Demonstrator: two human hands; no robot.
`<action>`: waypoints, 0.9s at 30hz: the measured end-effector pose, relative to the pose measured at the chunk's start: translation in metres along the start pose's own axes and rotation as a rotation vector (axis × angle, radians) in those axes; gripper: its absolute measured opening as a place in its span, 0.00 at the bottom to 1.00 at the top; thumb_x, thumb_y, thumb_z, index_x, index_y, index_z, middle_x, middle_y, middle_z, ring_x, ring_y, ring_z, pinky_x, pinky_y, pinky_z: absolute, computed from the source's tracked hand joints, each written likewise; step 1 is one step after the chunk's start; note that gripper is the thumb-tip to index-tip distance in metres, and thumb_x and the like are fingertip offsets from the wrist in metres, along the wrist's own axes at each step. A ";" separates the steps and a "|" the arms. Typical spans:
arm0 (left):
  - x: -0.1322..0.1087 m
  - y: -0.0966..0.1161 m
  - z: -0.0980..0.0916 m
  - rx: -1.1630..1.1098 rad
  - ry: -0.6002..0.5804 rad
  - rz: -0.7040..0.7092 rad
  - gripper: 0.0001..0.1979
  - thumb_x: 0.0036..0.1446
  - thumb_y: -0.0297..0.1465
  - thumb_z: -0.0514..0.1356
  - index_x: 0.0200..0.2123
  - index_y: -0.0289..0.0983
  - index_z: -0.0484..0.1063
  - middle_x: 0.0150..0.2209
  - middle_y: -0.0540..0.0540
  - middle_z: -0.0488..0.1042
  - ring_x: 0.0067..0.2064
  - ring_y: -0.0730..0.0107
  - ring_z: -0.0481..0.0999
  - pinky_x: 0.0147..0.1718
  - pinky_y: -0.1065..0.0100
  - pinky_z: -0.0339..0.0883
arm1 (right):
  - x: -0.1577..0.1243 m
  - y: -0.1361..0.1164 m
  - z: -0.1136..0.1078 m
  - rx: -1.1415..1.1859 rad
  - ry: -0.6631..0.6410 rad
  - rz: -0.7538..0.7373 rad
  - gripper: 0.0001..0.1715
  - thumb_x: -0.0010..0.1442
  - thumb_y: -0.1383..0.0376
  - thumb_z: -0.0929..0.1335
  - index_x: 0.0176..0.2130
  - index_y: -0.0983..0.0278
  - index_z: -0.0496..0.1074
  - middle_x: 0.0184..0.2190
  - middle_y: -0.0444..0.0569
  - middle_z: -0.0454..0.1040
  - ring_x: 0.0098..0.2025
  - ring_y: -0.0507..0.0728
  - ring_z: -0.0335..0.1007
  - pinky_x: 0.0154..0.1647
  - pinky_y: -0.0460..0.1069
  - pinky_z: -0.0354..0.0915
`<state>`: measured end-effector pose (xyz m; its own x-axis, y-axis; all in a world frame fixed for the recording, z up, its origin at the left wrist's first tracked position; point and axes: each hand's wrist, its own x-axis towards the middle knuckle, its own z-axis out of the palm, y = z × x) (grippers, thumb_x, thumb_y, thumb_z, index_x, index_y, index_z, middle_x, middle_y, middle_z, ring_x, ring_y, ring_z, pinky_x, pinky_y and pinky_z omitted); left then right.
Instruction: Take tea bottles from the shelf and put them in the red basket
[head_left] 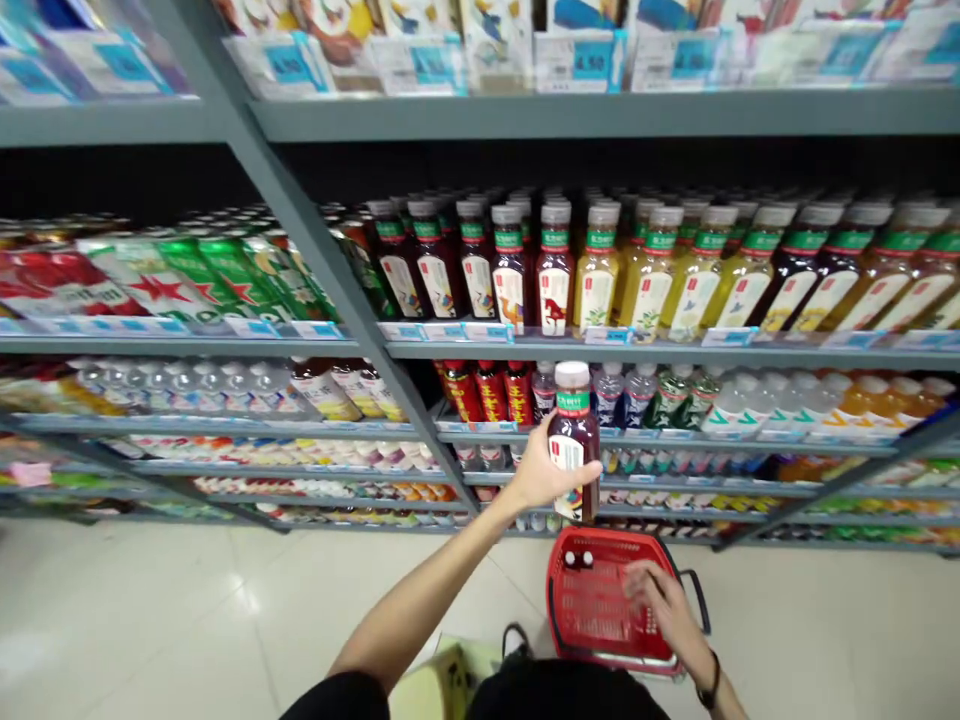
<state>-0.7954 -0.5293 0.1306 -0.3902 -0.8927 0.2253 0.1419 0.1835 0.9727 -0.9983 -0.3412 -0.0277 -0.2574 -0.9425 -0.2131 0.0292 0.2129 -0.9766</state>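
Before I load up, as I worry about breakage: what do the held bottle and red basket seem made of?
Bottle: glossy, probably clear plastic, though glass is possible; highlights glint on its shoulder.
Basket: likely molded plastic, lightly shiny, with slotted walls.

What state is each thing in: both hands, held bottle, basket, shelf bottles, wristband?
Left hand: closed around the held bottle
Held bottle: roughly upright, cap on, dark drink inside
Right hand: loosely open over the red basket, blurred
Red basket: two white-capped items inside
Shelf bottles in the row above: upright, capped
Wristband: worn on right wrist
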 end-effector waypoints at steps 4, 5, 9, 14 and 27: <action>-0.039 -0.033 0.078 -0.197 0.010 -0.207 0.40 0.37 0.47 0.81 0.50 0.38 0.70 0.41 0.45 0.78 0.38 0.66 0.79 0.41 0.66 0.75 | -0.008 -0.026 -0.014 0.247 -0.054 0.034 0.31 0.61 0.38 0.74 0.52 0.54 0.82 0.52 0.54 0.82 0.46 0.65 0.82 0.51 0.61 0.78; -0.048 -0.036 0.096 -0.249 0.028 -0.238 0.43 0.38 0.48 0.81 0.53 0.39 0.69 0.43 0.44 0.78 0.40 0.64 0.79 0.42 0.64 0.76 | -0.012 -0.031 -0.021 0.324 -0.073 0.038 0.32 0.61 0.39 0.74 0.56 0.52 0.80 0.57 0.53 0.79 0.52 0.66 0.80 0.55 0.61 0.77; -0.074 -0.040 0.151 -0.290 0.076 -0.272 0.45 0.41 0.44 0.81 0.58 0.41 0.65 0.47 0.42 0.79 0.43 0.60 0.81 0.45 0.61 0.77 | -0.033 -0.034 -0.054 0.454 -0.153 -0.009 0.40 0.56 0.45 0.80 0.63 0.51 0.74 0.66 0.52 0.72 0.67 0.68 0.70 0.66 0.64 0.69; -0.088 -0.037 0.186 -0.282 0.000 -0.184 0.40 0.52 0.44 0.76 0.63 0.41 0.66 0.59 0.39 0.76 0.57 0.53 0.79 0.58 0.57 0.75 | -0.056 -0.032 -0.084 0.446 -0.200 0.059 0.35 0.56 0.49 0.81 0.58 0.57 0.74 0.59 0.56 0.78 0.59 0.70 0.76 0.55 0.63 0.77; -0.108 -0.003 0.237 -0.153 -0.187 0.025 0.39 0.56 0.37 0.75 0.68 0.38 0.67 0.63 0.35 0.73 0.61 0.45 0.76 0.61 0.53 0.73 | -0.080 -0.036 -0.143 0.530 -0.348 -0.007 0.33 0.55 0.50 0.82 0.54 0.58 0.74 0.37 0.48 0.79 0.26 0.56 0.74 0.29 0.51 0.75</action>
<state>-0.9690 -0.3360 0.1159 -0.5448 -0.7943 0.2689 0.2837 0.1272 0.9504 -1.1174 -0.2365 0.0284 0.0670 -0.9909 -0.1164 0.5263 0.1342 -0.8396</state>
